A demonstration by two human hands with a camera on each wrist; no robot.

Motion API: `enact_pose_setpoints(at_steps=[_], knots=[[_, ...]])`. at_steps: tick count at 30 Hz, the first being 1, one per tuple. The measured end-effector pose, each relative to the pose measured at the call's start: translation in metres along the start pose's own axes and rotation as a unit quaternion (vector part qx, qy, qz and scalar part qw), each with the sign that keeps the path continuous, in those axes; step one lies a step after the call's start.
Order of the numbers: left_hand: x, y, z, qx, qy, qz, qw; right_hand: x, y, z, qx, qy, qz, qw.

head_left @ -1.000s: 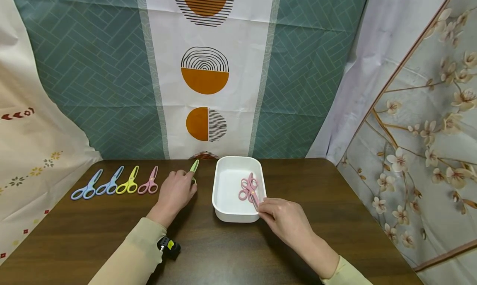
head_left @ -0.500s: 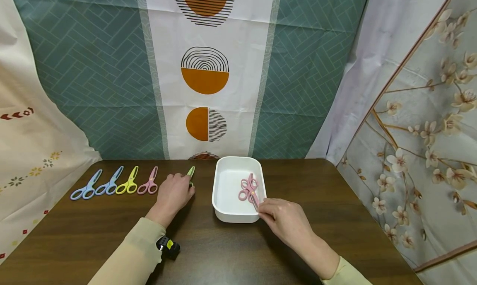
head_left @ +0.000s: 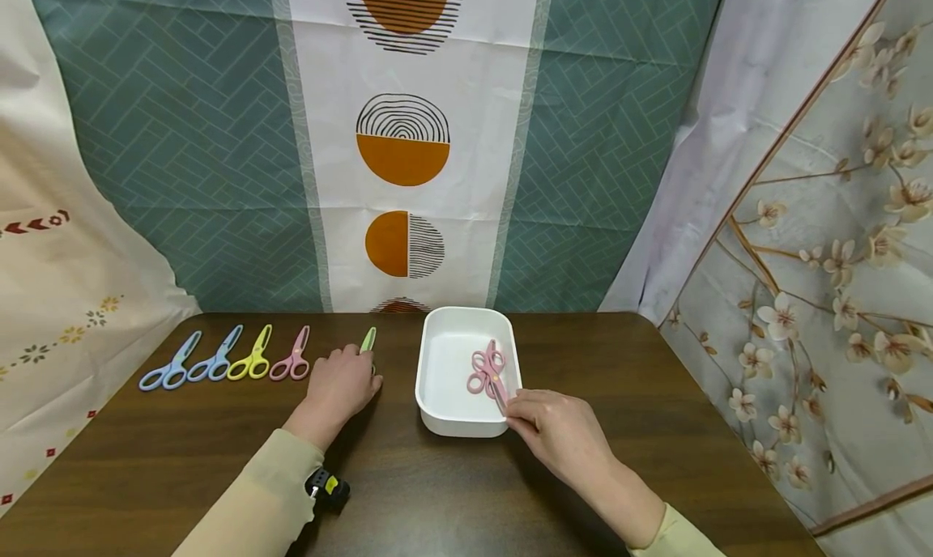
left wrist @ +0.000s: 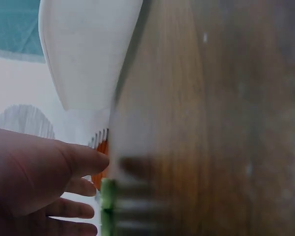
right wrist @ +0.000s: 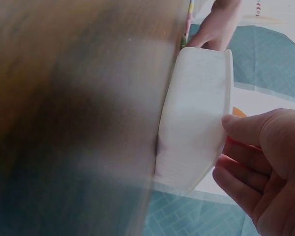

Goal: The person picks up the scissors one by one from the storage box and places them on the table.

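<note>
Left hand [head_left: 342, 384]: fingers nearly straight over the green scissors [head_left: 368, 340], thumb apart; by our reading, a shallow pinch could let them slip.
Green scissors: on the table [head_left: 408, 492] near its far edge, left of the white box [head_left: 466, 429].
Right hand [head_left: 564, 435]: clamped on the box's near right corner; we judge a hard tug could tip it.
Box wall: raised, in the way of a low carry.
Inside: crossed pink scissors [head_left: 494, 375], which might snag more.
Far left corner: two blue pairs [head_left: 217, 359], nearest.
</note>
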State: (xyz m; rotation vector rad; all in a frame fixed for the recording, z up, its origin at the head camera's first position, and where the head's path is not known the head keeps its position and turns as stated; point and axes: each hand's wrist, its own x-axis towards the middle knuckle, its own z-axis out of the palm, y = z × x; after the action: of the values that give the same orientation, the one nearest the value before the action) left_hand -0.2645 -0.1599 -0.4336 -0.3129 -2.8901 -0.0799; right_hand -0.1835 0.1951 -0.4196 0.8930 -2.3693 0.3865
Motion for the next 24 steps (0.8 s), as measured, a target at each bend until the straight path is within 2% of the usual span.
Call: enact_pose_setpoints(at_steps=[4,11,17,24], knots=[[-0.008,0.004,-0.008,0.008,-0.022,0.016,0.9996,0.0,-0.001,0.0,-0.001,0.001,-0.001,1.0],[-0.017,0.0,-0.012,0.009,-0.09,0.05,0.9946,-0.001,-0.001,0.0,0.0,0.005,-0.004,1.0],[-0.016,-0.005,-0.009,-0.006,-0.092,0.057,0.9941,-0.001,-0.001,-0.001,0.0,0.01,-0.009,0.9999],[-0.016,-0.01,-0.009,-0.01,-0.089,0.037,0.9953,0.0,-0.001,0.0,0.003,0.007,-0.008,0.9999]])
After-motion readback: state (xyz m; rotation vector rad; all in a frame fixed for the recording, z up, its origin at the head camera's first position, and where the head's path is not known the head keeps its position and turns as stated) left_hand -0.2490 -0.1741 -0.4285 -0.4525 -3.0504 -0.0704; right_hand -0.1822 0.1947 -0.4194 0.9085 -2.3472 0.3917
